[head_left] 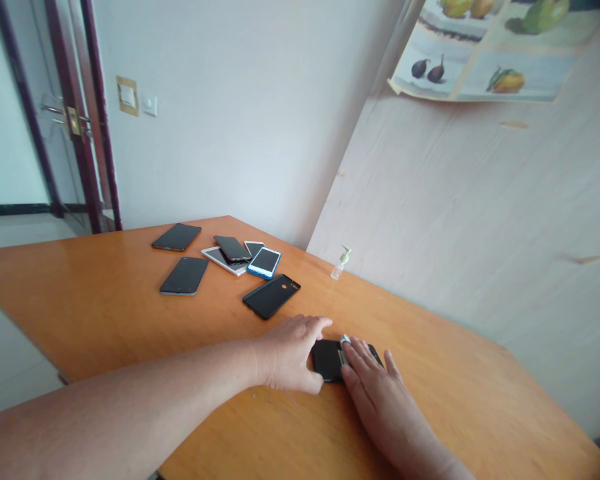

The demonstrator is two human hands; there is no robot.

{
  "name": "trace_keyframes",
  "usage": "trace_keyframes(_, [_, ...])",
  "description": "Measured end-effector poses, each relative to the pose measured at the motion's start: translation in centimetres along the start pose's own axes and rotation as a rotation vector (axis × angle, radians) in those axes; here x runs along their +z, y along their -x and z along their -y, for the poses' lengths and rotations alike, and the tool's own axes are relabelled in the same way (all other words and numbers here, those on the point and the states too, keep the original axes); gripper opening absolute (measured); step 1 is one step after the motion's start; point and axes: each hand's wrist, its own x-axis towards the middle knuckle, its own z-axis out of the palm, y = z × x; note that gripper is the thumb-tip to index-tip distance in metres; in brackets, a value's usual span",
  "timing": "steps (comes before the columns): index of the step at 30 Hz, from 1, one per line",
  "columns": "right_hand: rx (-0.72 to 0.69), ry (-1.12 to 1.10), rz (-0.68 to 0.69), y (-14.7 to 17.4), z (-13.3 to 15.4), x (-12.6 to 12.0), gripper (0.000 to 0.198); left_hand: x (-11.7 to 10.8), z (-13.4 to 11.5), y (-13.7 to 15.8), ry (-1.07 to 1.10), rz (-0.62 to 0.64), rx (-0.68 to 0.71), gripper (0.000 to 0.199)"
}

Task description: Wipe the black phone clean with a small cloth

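Note:
A black smartphone (326, 360) lies flat on the wooden table, close in front of me. My left hand (293, 355) braces its left end, thumb at the near corner and fingers at the far corner, with the index finger lifted off. My right hand (373, 383) lies over the phone's right half with its fingers fairly straight. Under those fingertips a small whitish piece, seemingly a cloth (345, 340), pokes out against the screen; most of it is hidden. Beyond my left hand rests an empty black phone case (271, 296), touched by neither hand.
Farther off lie a black tablet (177, 237), a dark phone (184, 276), a blue-edged phone (265, 263), and a dark phone (233, 248) resting on a white-framed tablet (211, 253). A small pump bottle (341, 263) stands near the table's wall-side edge.

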Motion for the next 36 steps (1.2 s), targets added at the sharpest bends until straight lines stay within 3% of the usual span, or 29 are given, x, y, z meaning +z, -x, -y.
trace_keyframes(3, [-0.155,-0.036,0.091,0.5,2.6,-1.0,0.052,0.2,0.2,0.0,0.005,-0.014,0.013,0.084])
trace_keyframes(5, [-0.167,-0.035,0.105,0.4,2.7,-1.2,0.05,0.2,0.2,0.1,0.006,-0.016,0.013,0.082])
trace_keyframes(10, [0.086,0.101,0.02,0.0,-1.2,-0.7,0.05,-0.1,0.1,0.1,-0.013,-0.006,0.028,0.075])
trace_keyframes(12, [0.115,0.137,0.011,0.3,-1.6,-0.7,0.05,-0.3,0.0,0.0,-0.025,0.001,0.038,0.068])
trace_keyframes(19, [-0.135,-0.052,-0.011,2.1,0.9,-1.3,0.044,-0.7,0.1,-0.2,-0.058,0.034,0.058,0.05])
trace_keyframes(29, [0.174,-0.403,-0.257,0.2,-5.6,-1.0,0.021,-0.9,-0.3,-0.1,-0.151,0.01,0.115,0.045])
trace_keyframes(36, [0.285,-0.691,-0.398,-0.4,-5.6,-0.7,0.035,-1.2,-0.8,-0.2,-0.181,0.015,0.157,0.025])
